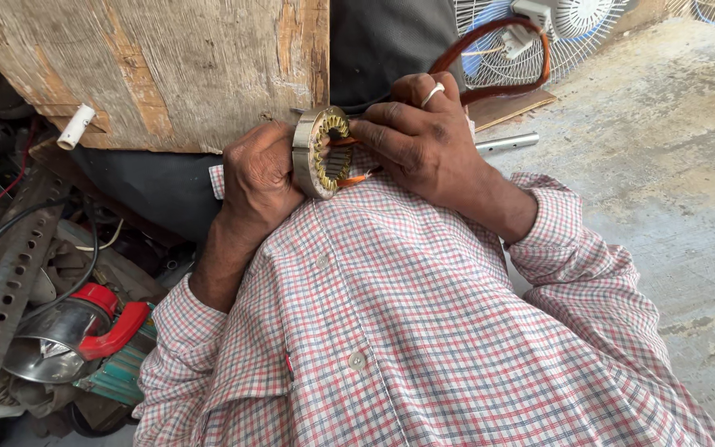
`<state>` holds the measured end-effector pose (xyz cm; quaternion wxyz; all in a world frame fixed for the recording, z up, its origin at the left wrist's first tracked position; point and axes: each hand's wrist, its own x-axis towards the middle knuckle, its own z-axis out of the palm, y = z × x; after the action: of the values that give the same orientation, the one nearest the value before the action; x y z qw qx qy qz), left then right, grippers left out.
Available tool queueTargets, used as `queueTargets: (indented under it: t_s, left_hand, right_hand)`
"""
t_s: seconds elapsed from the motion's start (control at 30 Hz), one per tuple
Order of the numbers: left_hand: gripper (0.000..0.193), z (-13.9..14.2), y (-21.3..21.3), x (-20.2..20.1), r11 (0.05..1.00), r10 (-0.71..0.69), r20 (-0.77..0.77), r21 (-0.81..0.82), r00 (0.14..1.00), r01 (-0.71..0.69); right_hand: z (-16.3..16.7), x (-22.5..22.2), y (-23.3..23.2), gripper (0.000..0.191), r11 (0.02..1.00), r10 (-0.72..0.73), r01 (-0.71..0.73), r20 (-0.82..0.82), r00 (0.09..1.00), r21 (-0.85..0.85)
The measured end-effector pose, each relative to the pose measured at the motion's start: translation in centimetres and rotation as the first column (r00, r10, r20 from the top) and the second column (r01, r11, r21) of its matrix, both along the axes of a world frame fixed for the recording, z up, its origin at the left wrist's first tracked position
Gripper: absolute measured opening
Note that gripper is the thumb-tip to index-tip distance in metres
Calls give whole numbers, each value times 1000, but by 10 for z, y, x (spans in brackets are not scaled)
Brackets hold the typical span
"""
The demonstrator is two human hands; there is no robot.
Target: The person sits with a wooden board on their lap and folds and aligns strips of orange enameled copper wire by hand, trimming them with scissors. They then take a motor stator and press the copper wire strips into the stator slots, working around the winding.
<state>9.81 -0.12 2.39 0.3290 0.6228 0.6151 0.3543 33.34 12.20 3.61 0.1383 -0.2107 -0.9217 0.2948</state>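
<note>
Left hand (260,178) clenched round the stator (323,151), held upright against the shirt (424,314), right hand (419,132) pinching an orange strip (354,178) at its slots: judged best to keep the stator braced and feed the strip straight, without nicking windings.

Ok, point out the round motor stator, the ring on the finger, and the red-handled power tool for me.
motor stator (322,153): head view, on its coil windings inside the metal ring.
ring (432,93): head view, on the silver band on the right hand's finger.
red-handled power tool (97,319): head view, on its red body.
</note>
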Motion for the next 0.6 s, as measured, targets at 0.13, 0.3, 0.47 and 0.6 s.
queueTargets:
  t_s: [0.13,0.3,0.47,0.6]
  left_hand:
    - [23,6,2,1,999,26,-11,18,1000,-26]
    - [23,11,4,1,999,22,-24,-43,999,-23]
    - [23,8,4,1,998,16,-57,-57,998,-20]
    - [24,6,2,-1,999,0,-96,-51,995,-5]
  right_hand:
    - [-1,-2,-4,34,998,29,-26,-54,998,63]
    - [2,0,-13,35,996,29,-27,-13,1000,81]
    - [-1,-1,-11,33,999,27,-27,0,1000,38]
    - [-3,-2,-10,33,1000,1,-1,-19,1000,-25]
